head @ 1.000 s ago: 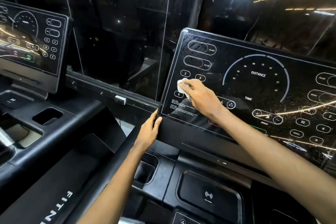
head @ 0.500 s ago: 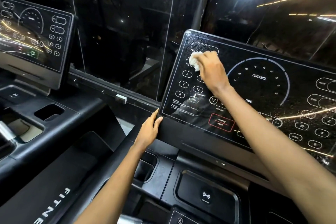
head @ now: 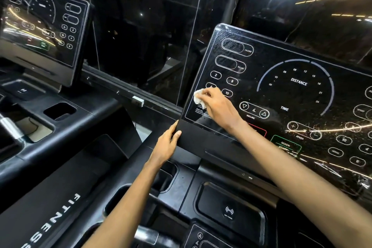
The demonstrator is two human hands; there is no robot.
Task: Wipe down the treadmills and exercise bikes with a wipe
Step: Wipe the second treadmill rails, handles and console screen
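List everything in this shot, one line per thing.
near console: one, black with white markings, right of centre
far console: one, black with white markings, upper left
wipe: one, white, on the near console's lower left area
charging pad: one, black, below the near console
recess: one, black, in the left machine's deck
clip: one, white, on the ledge under the glass
right hand: one, bare, pinches the wipe against the near console
left hand: one, bare, grips the near console's lower left corner

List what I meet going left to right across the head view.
Neighbouring treadmill's black console, small white block on the rail, left hand gripping the near black console, crumpled white wipe, right hand, white DISTANCE dial.
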